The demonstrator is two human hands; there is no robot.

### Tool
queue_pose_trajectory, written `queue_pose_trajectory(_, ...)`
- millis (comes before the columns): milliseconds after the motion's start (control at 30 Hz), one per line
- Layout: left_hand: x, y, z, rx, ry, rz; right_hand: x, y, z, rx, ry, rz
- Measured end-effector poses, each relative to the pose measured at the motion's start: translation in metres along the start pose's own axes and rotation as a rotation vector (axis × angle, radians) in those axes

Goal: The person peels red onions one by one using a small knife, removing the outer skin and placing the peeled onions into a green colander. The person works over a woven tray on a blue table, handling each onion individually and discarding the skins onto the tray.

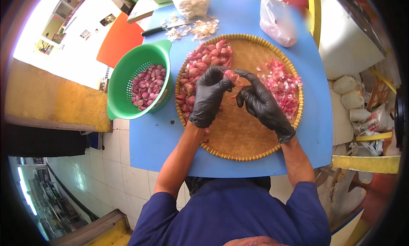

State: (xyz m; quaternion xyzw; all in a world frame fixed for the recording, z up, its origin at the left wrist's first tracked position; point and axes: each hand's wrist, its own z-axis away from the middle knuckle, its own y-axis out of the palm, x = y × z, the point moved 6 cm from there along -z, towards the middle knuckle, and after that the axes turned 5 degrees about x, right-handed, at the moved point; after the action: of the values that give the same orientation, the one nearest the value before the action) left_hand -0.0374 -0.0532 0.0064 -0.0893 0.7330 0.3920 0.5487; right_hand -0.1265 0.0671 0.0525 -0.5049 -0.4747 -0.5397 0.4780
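Black gloves cover both of my hands, raised over a round woven bamboo tray (246, 134). My left hand (209, 94) pinches a red shallot (231, 75) between thumb and fingers. On the shallot's other side, the curled fingers of my right hand (260, 97) grip a loose flap of its skin. Unpeeled shallots (204, 59) heap along the tray's left side, partly hidden behind my left hand. Papery pink shallot skins (282, 86) are piled at the right. To the left, a green plastic colander (119, 86) holds many smooth peeled shallots (148, 86).
Beyond the tray, a knife with a black handle (154, 31) lies beside garlic skins (204, 28) on the blue table (156, 144). A bag of garlic (191, 5) and a whitish plastic bag (276, 22) stand at the far side. An orange chair (119, 40) is left.
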Motion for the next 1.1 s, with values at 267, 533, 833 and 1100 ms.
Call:
queue_pose_trajectory(267, -0.010, 0.000, 0.001, -0.100, -0.001, -0.027, -0.010, -0.008, -0.016, -0.096, -0.008, 0.029)
queue_pose_trajectory(533, -0.011, 0.008, 0.008, -0.140, 0.008, -0.071, -0.013, -0.009, -0.012, -0.127, 0.121, -0.145)
queue_pose_trajectory(833, -0.001, 0.015, 0.016, -0.154, 0.085, -0.152, -0.013, -0.011, -0.013, -0.159, 0.087, -0.174)
queue_pose_trajectory(1100, -0.013, 0.021, 0.010, -0.015, -0.017, -0.128, -0.019, -0.017, -0.011, -0.032, 0.080, -0.629)
